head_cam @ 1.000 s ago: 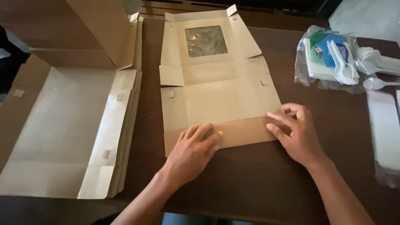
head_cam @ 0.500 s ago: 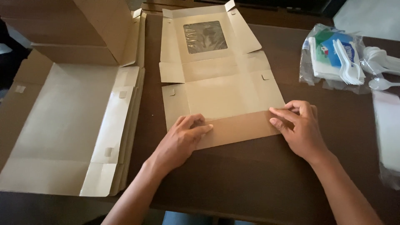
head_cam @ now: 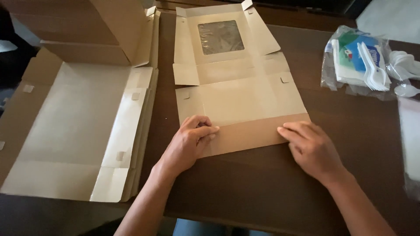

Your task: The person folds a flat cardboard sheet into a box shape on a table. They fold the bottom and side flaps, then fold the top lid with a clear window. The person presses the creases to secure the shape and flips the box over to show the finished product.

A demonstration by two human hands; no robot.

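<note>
A flat, unfolded cardboard box blank (head_cam: 238,94) with a clear window panel (head_cam: 220,36) lies on the dark wooden table (head_cam: 262,188). Its near flap (head_cam: 251,134) is folded up over the sheet, brown side showing. My left hand (head_cam: 189,143) presses the flap's left end, fingers curled with fingertips on the fold. Over at the flap's right end, my right hand (head_cam: 311,148) lies flat and presses it down. Neither hand grips anything.
A stack of flat box blanks (head_cam: 83,131) lies at the left, with a folded cardboard box (head_cam: 87,30) behind it. At the right sit a plastic bag of napkins and white plastic cutlery (head_cam: 361,61) and a clear plastic sleeve (head_cam: 409,144).
Both hands have slid slightly along the folded flap, the left curling its fingers, while the view shifted a little. The flap stays folded over.
</note>
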